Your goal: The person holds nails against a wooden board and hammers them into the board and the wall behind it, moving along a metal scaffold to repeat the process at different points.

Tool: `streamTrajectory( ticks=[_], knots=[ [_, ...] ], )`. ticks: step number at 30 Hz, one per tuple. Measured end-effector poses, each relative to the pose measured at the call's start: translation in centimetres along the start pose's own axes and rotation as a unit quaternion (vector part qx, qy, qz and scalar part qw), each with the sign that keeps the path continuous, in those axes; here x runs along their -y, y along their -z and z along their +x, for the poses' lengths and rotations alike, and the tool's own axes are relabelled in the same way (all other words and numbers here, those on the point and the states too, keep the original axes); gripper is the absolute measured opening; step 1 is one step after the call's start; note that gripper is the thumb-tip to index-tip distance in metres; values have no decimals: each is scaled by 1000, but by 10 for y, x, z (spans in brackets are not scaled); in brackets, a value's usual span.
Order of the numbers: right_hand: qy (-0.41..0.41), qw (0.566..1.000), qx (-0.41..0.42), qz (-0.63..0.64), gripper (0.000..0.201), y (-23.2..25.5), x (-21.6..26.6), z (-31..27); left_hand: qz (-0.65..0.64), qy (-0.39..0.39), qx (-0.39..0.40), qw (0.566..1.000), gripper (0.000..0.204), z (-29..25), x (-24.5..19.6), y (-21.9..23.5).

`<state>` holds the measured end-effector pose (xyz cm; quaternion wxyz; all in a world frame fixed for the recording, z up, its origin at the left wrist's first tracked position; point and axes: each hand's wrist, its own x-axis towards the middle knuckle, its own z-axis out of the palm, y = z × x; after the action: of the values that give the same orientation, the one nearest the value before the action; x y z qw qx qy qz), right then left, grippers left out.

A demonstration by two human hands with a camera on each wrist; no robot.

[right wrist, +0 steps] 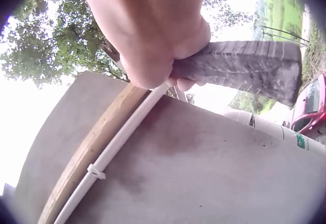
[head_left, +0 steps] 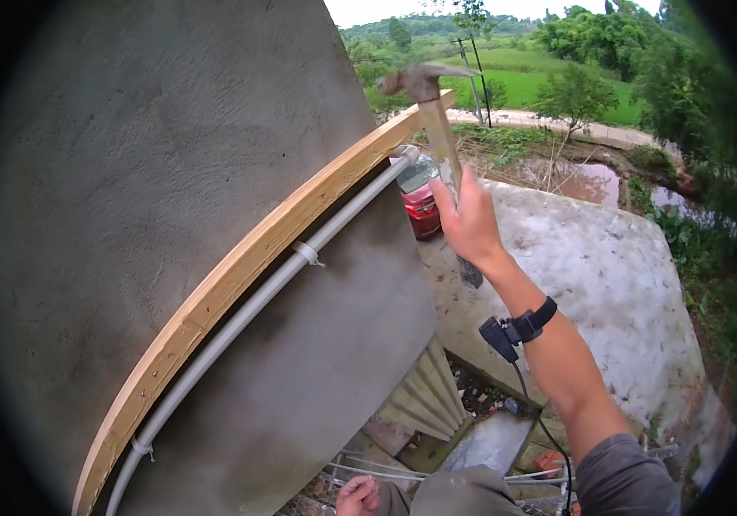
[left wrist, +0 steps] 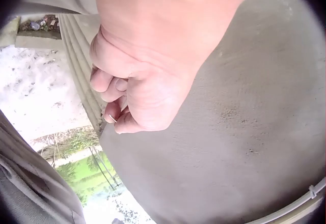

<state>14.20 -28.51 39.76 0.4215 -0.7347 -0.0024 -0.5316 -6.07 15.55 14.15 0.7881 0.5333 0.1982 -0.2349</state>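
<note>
My right hand (head_left: 471,222) grips a claw hammer (head_left: 442,142) by its handle, with the metal head raised near the far end of a wooden batten (head_left: 205,303). The black ribbed grip of the handle (right wrist: 244,68) sticks out behind the fist in the right wrist view. Low in the head view, my left hand (head_left: 358,496) is near my lap. Its thumb and finger pinch a thin, pale nail (left wrist: 113,118), of which only a short length shows. Beside the batten runs a white pipe (head_left: 256,301), held by clips (head_left: 308,254).
A grey plastered wall (head_left: 171,129) rises on the left, and a plastered face (head_left: 325,335) lies below the pipe. Far beneath are a red car (head_left: 421,206), a pale concrete slab (head_left: 583,275) and a corrugated sheet (head_left: 424,400). A cable (head_left: 549,430) hangs from the right wrist camera.
</note>
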Motion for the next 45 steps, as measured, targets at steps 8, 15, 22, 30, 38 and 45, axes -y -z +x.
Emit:
streamTrajectory(
  ticks=[8, 15, 22, 30, 38, 45],
  knots=[
    [-28, 999, 33, -4, 33, -27, -21, -31, 10, -9, 7, 1000, 11, 2, 6, 10],
    [-11, 999, 31, 12, 32, -3, -2, -28, 253, -201, 33, 946, 8, -15, -102, -81],
    [-115, 985, -2, 125, 28, 39, 43, -130, 456, -676, 138, 562, 3, -33, -278, -279],
    [-170, 981, 31, 89, 32, 65, 35, -212, 506, -793, 76, 331, 9, 29, -363, -421],
    [-195, 977, 33, 80, 33, 65, 18, -230, 585, -747, 103, 300, 5, 55, -377, -436],
    [-176, 976, 2, 126, 30, 44, 16, -204, 617, -747, 87, 233, 4, 41, -364, -444]
  ],
)
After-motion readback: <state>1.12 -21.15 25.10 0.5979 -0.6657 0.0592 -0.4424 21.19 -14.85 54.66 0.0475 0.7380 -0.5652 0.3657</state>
